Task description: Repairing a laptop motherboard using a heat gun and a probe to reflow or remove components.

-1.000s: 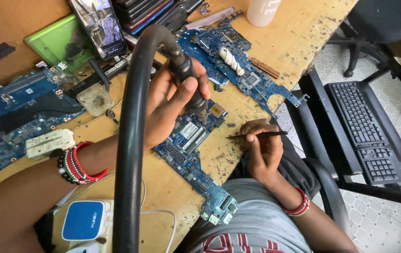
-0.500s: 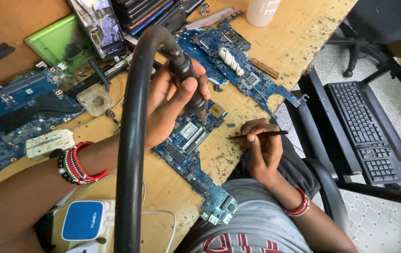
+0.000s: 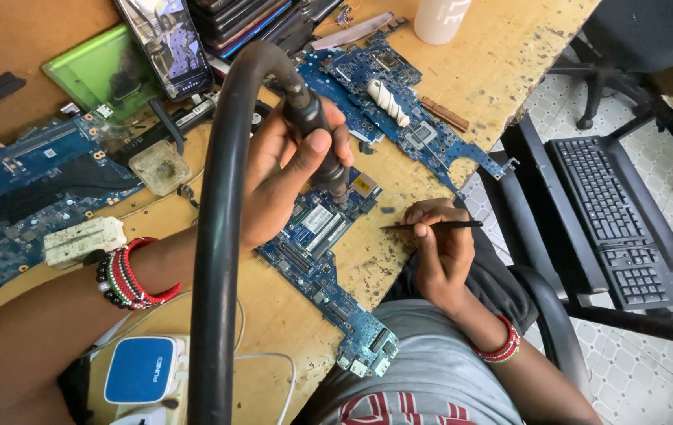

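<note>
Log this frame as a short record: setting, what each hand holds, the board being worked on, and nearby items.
setting: worn wooden workbench seen from above
left hand: grips black hot-air handpiece with thick black hose, nozzle down on the board
right hand: holds thin dark tweezers, tips beside the board
board: blue laptop circuit board at the bench edge
nearby: second blue circuit board; smartphone; black keyboard on a chair

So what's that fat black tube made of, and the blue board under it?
The fat black hose looks like rubber or soft plastic: matte, smooth, bending in a curve. The blue board looks like rigid circuit-board laminate with a glossy blue coat and shiny metal parts. The table looks like worn, scuffed wood.
</note>
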